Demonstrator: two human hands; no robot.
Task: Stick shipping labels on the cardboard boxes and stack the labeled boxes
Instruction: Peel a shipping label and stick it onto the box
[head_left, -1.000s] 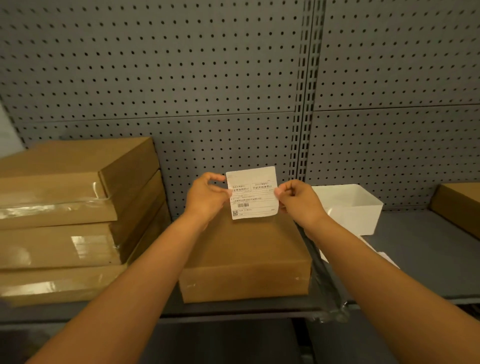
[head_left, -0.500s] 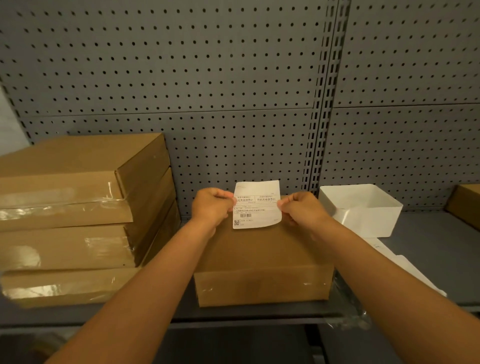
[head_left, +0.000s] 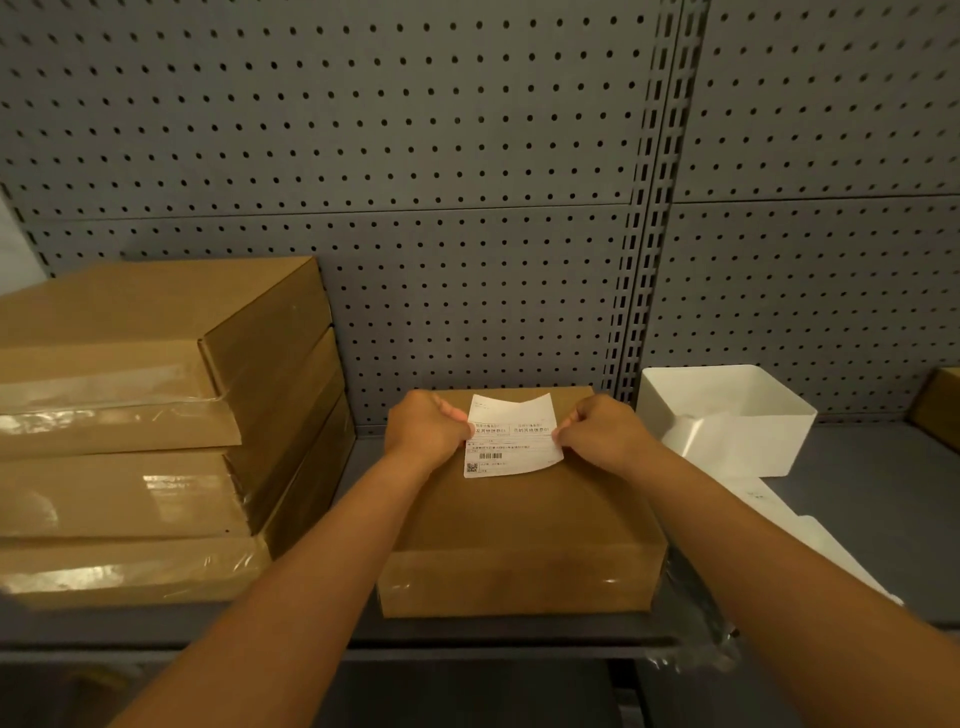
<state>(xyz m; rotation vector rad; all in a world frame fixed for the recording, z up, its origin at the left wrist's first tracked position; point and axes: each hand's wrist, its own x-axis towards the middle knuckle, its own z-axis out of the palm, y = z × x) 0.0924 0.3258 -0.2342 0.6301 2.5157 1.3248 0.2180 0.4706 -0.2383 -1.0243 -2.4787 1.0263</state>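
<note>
Change: since a second ago, both hands have lowered the shipping label from in front of the pegboard to just above the box top; whether its lower edge touches the cardboard yet, I cannot tell.
Cardboard box: the unlabelled cardboard box lies flat near the shelf front edge, and serves as the landmark below.
Left hand: the left hand pinches the label's left edge over the far part of the box.
Right hand: the right hand pinches the label's right edge, level with the left.
Label: it bows between the two pinches, upper corners raised, print facing up.
Risk: by my judgement, a bowed sheet pressed down unevenly may crease, trap air or land crooked; a sticky back touching early would fix that error.
Stack: left of the box, well apart, three taped boxes sit piled.
Tray: right of the box, a white tray stands near loose white sheets.
Pegboard: behind the box rises the grey pegboard.
</note>
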